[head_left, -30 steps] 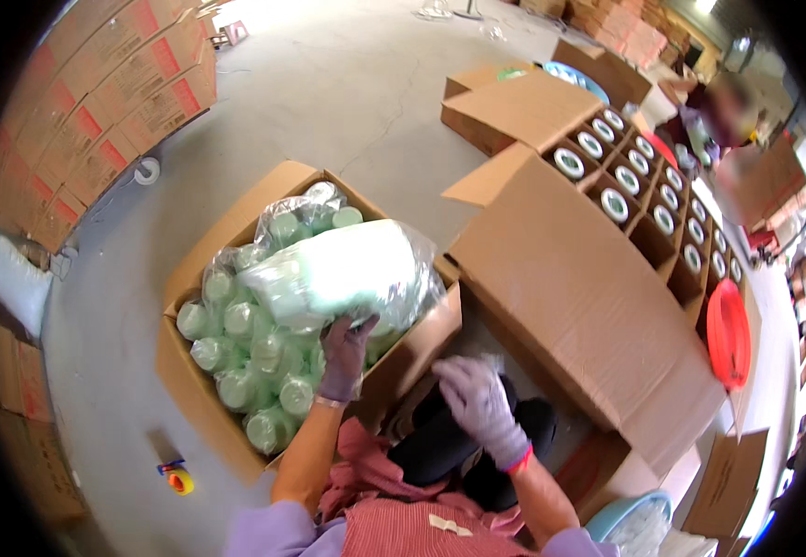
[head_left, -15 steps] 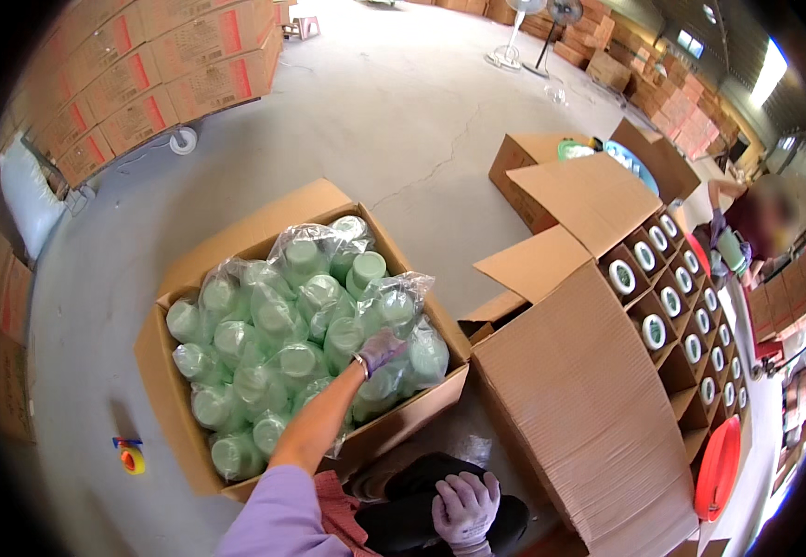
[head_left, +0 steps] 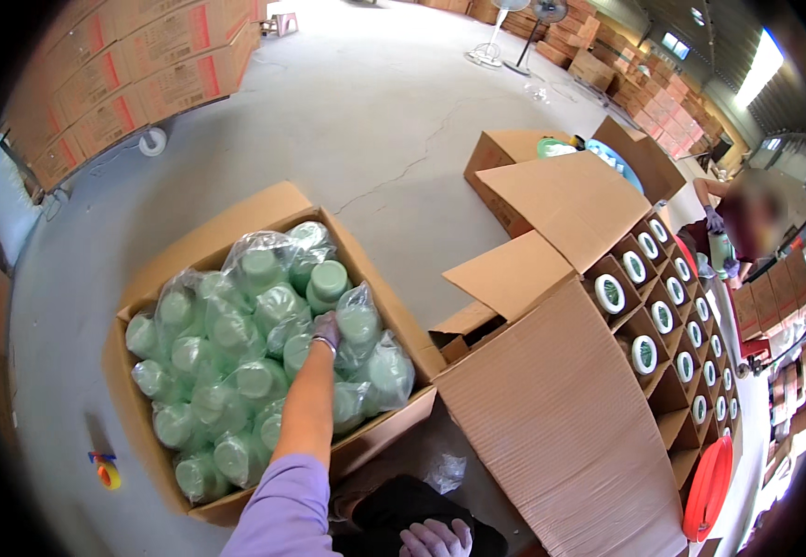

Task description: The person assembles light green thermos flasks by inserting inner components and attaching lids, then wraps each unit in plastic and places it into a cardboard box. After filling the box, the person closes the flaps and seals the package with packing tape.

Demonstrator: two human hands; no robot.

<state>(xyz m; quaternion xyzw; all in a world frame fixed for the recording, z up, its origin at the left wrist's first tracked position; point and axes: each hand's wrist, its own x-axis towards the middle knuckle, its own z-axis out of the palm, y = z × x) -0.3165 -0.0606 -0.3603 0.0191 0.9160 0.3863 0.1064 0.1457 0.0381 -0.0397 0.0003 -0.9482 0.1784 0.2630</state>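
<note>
My left hand (head_left: 326, 329), in a light purple glove, reaches into an open cardboard box (head_left: 377, 260) packed with pale green bottles (head_left: 256, 379). Clear plastic bags (head_left: 180, 288) cover many of them. The hand is down between a bagged bottle (head_left: 358, 322) on its right and an uncovered bottle (head_left: 329, 280) just beyond it. Its fingertips are hidden, so their grip does not show. At the lower edge my right hand (head_left: 435, 538), also gloved, lies on my dark-clothed leg with its fingers apart and nothing in it.
To the right, a bigger carton (head_left: 561, 399) has cardboard dividers and several white-rimmed containers (head_left: 644, 355). Red round lids (head_left: 708, 487) stand against it. A co-worker (head_left: 742, 218) holds a green bottle farther right. A tape roll (head_left: 108, 473) lies on the floor; stacked cartons (head_left: 171, 70) rise behind.
My left hand has shifted left and farther away among the bottles. My right hand sits lower in the picture. The whole view has slid, moving the scene leftward.
</note>
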